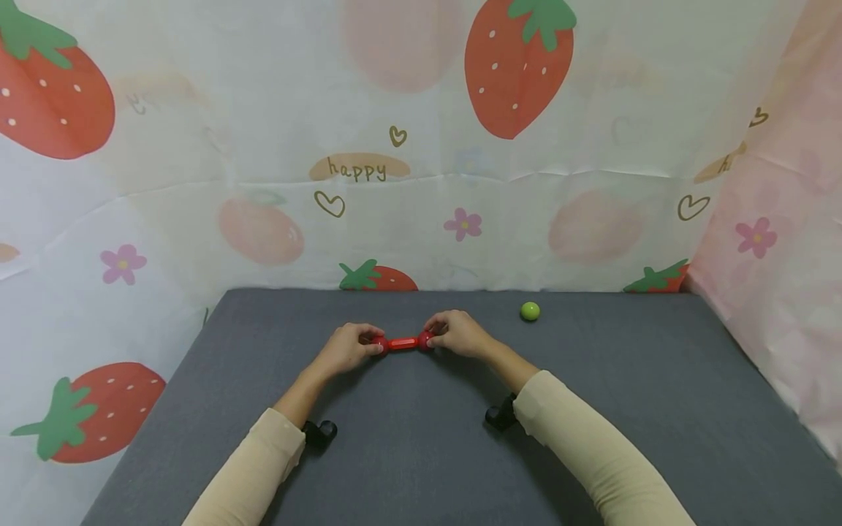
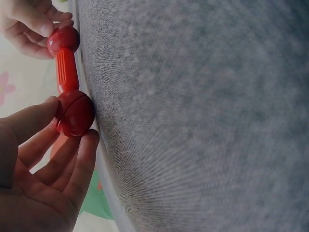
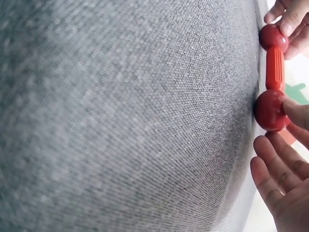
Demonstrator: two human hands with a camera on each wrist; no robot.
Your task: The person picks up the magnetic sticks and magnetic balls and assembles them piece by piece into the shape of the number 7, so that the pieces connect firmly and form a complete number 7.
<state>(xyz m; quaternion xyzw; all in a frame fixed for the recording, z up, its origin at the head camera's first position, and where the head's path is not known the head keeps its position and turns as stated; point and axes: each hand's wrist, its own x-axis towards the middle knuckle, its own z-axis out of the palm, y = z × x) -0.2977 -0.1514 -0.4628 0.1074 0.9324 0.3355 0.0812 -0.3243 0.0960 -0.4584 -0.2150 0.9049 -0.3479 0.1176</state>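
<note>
A red dumbbell-shaped toy [image 1: 403,343], with a ball at each end of a ridged orange-red bar, lies crosswise on the grey table. My left hand [image 1: 345,348] pinches its left ball [image 2: 76,115] between thumb and fingers; a seam line runs round that ball in the left wrist view. At the other end, my right hand [image 1: 460,334] holds the right ball [image 3: 270,111], its thumb on the near side. Some of the right hand's fingers are spread below the ball in the right wrist view.
A small green ball [image 1: 530,311] sits near the table's back edge, to the right of the toy. The grey cloth-covered table [image 1: 408,453] meets a strawberry-printed curtain [image 1: 421,234] behind. Black wrist cameras are strapped to both arms.
</note>
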